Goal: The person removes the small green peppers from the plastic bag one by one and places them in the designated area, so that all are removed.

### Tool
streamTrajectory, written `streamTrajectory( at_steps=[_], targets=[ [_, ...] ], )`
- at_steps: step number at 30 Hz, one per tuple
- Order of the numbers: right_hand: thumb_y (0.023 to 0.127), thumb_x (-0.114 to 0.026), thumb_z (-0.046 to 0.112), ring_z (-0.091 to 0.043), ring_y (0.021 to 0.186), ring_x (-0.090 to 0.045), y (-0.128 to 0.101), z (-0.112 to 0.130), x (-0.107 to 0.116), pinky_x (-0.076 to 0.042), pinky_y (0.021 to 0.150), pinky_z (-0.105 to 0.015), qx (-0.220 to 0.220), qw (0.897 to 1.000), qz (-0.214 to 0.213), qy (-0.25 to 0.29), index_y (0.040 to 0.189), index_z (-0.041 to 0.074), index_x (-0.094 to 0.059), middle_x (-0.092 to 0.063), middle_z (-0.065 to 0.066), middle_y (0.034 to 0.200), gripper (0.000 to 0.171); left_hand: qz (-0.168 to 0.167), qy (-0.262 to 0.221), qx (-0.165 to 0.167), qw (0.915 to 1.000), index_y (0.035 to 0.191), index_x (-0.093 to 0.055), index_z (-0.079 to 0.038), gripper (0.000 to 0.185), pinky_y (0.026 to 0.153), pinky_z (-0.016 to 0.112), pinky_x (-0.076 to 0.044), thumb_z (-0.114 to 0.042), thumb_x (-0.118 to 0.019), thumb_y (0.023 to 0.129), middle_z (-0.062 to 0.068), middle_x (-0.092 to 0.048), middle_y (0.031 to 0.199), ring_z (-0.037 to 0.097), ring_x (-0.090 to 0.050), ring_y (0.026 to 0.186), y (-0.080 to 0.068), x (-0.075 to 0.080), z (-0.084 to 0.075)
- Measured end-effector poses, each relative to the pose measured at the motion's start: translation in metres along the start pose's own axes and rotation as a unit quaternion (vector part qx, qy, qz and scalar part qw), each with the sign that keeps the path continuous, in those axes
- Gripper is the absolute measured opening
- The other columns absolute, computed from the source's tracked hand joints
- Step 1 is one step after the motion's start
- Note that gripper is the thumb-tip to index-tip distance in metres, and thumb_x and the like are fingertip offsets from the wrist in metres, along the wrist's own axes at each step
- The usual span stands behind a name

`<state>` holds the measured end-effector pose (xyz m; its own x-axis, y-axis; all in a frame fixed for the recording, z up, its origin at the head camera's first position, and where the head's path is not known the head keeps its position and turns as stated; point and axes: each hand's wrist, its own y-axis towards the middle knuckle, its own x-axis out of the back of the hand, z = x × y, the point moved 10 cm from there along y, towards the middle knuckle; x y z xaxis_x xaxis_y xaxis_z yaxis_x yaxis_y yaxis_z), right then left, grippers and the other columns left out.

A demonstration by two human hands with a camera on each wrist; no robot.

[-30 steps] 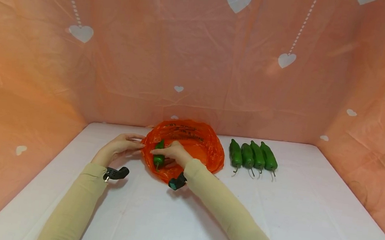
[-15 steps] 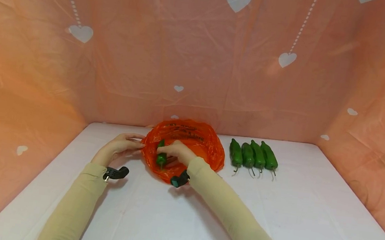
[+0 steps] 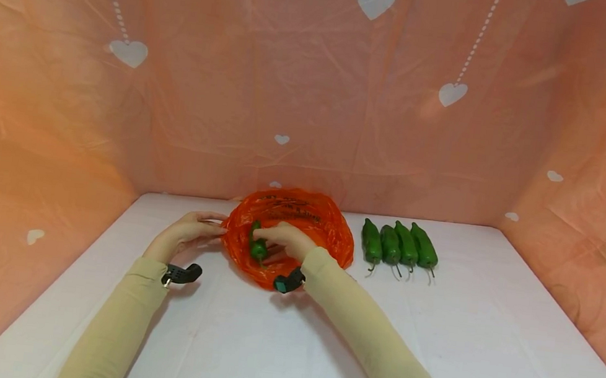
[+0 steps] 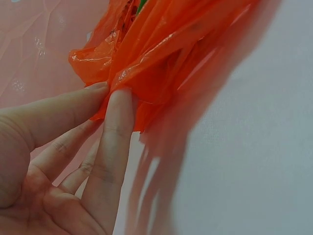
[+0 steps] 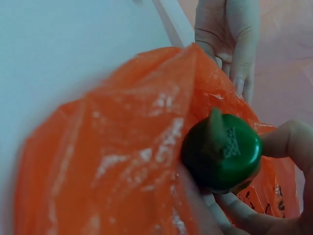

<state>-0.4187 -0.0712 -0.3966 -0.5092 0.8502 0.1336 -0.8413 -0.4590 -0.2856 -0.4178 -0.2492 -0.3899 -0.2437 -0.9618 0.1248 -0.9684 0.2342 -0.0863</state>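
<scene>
We see the left hand [image 3: 186,233] pinching the left edge of the orange bag [image 3: 320,231] between thumb and straight fingers on the white table [image 3: 433,328]. Our right hand [image 3: 288,240] grips a green pepper [image 3: 258,247] inside the bag's open mouth. Right of the bag, four peppers [image 3: 397,245] lie side by side.

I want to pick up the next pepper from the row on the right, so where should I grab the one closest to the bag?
Take the nearest pepper around its thick middle, coming from above with the right hand. It lies flat on the table, lengthwise away from you, stem toward you, close beside its neighbour. A grip from the top, fingers on its left side and thumb easing into the narrow gap, probably suits best.
</scene>
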Motion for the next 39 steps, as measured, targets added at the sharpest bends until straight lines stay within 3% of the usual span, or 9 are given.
streamTrajectory(
  at_steps=[11,18,22,27,33,39],
  targets=[
    [0.086,-0.070,0.019,-0.025,0.074,-0.062,-0.002,-0.004,0.009,-0.058,0.069,-0.042,0.003,0.999,-0.005,0.039,0.089,0.003,-0.062,-0.058,-0.014,0.090,0.018,-0.027,-0.008,0.011,0.9996,0.132,-0.049,0.003,0.049,0.096,0.039,-0.047,-0.012,-0.068,0.089,0.019,-0.047,0.131,0.027,-0.062,0.105,-0.005,0.003,0.005],
    [0.086,-0.071,0.020,-0.025,0.077,-0.064,-0.009,-0.002,0.018,-0.058,0.071,-0.043,0.009,0.997,-0.008,0.070,0.101,0.000,-0.055,-0.057,-0.012,0.091,0.029,-0.022,-0.029,0.017,0.9992,0.133,-0.046,0.001,0.050,0.092,0.038,-0.050,-0.012,-0.067,0.090,0.021,-0.047,0.131,0.031,-0.061,0.107,-0.007,0.001,0.009],
    [0.087,-0.069,0.020,-0.023,0.073,-0.064,-0.011,0.002,0.022,-0.058,0.072,-0.042,0.014,0.998,0.002,0.054,0.092,0.001,-0.059,-0.058,-0.012,0.089,0.022,-0.023,-0.049,0.018,0.9984,0.134,-0.044,0.002,0.050,0.092,0.039,-0.050,-0.012,-0.066,0.091,0.020,-0.043,0.132,0.032,-0.060,0.108,-0.008,0.001,0.011],
    [0.088,-0.068,0.019,-0.022,0.072,-0.064,-0.017,0.006,0.028,-0.058,0.073,-0.042,0.018,0.999,0.009,0.049,0.087,0.002,-0.061,-0.059,-0.012,0.090,0.019,-0.021,-0.063,0.012,0.9977,0.133,-0.045,0.002,0.049,0.092,0.039,-0.050,-0.012,-0.065,0.091,0.020,-0.045,0.132,0.032,-0.060,0.108,-0.008,0.001,0.013],
    [0.087,-0.071,0.022,-0.023,0.082,-0.063,-0.023,0.011,0.039,-0.057,0.076,-0.042,0.025,0.998,0.008,0.058,0.095,0.002,-0.064,-0.060,-0.011,0.096,0.022,-0.011,-0.054,-0.002,0.9985,0.133,-0.045,0.005,0.048,0.092,0.039,-0.050,-0.009,-0.064,0.091,0.022,-0.050,0.127,0.032,-0.061,0.106,-0.007,-0.001,0.009],
    [0.091,-0.065,0.017,-0.022,0.077,-0.064,-0.025,0.016,0.047,-0.057,0.077,-0.042,0.020,0.999,0.014,0.047,0.100,-0.001,-0.064,-0.061,-0.011,0.095,0.020,-0.011,-0.024,0.008,0.9996,0.134,-0.045,0.006,0.048,0.090,0.038,-0.051,-0.007,-0.064,0.091,0.022,-0.055,0.123,0.030,-0.064,0.102,-0.003,0.001,0.009]
  ],
)
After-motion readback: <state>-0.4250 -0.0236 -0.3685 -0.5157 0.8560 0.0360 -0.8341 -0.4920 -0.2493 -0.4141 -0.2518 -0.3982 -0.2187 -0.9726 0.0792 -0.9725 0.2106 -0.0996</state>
